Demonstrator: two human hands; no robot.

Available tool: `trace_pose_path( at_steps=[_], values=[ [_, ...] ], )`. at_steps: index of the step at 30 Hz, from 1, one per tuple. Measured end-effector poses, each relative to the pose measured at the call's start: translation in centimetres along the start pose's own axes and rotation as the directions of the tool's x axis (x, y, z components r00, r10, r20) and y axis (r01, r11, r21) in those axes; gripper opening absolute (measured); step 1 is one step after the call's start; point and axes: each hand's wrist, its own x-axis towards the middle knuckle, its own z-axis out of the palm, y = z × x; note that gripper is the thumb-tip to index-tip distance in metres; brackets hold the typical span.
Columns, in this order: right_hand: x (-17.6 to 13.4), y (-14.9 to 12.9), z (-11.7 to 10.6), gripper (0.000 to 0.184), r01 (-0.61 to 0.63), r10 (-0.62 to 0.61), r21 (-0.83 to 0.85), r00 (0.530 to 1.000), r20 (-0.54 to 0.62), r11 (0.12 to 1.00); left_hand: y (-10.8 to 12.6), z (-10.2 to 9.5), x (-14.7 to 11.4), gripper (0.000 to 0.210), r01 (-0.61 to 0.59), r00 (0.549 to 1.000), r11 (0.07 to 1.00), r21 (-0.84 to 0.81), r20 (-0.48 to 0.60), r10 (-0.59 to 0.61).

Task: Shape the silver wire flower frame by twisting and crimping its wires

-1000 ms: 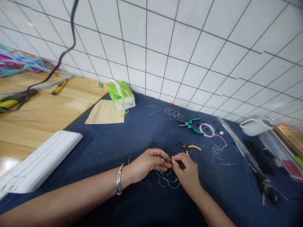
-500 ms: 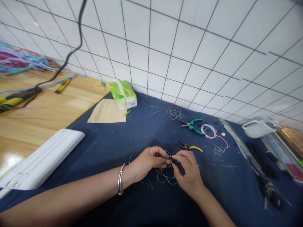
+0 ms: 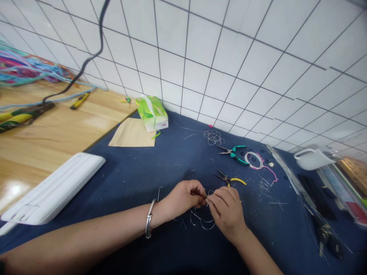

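Thin silvery wire (image 3: 205, 220), bent into several loops, hangs between my hands just above the dark blue cloth. My left hand (image 3: 187, 196), with a silver bangle at the wrist, pinches the wire between thumb and fingers. Facing it, my right hand (image 3: 226, 208) also pinches the wire, and the fingertips of both hands nearly meet. The exact spot they grip is hidden by the fingers. Just beyond my right hand lie yellow-handled pliers (image 3: 230, 178). Farther back, green-handled pliers (image 3: 233, 151) lie with their handles spread.
A looped wire flower (image 3: 214, 137) lies near the tiled wall. Right of the pliers are a white ring-shaped spool (image 3: 254, 160) and wire scraps. At right stands a white mug (image 3: 311, 157). Leftward are a tissue pack (image 3: 152, 113), a tan paper (image 3: 132, 133) and a white power strip (image 3: 54, 189).
My right hand has closed in on my left, its fingers drawn together on the wire. The wire loops have shifted slightly. The whole view has tilted a little.
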Motion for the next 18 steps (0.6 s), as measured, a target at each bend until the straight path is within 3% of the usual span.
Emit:
trace_pose_path(
  at_steps=[10, 18],
  values=[
    [-0.31, -0.35, 0.29, 0.015, 0.022, -0.021, 0.024, 0.999, -0.046, 0.999, 0.31, -0.07, -0.46, 0.014, -0.119, 0.988, 0.914, 0.387, -0.044, 0.148],
    [-0.25, -0.31, 0.28, 0.016, 0.025, -0.024, 0.018, 1.000, -0.015, 1.000, 0.27, 0.12, -0.56, 0.020, -0.158, 0.982, 0.903, 0.399, -0.035, 0.187]
  ],
)
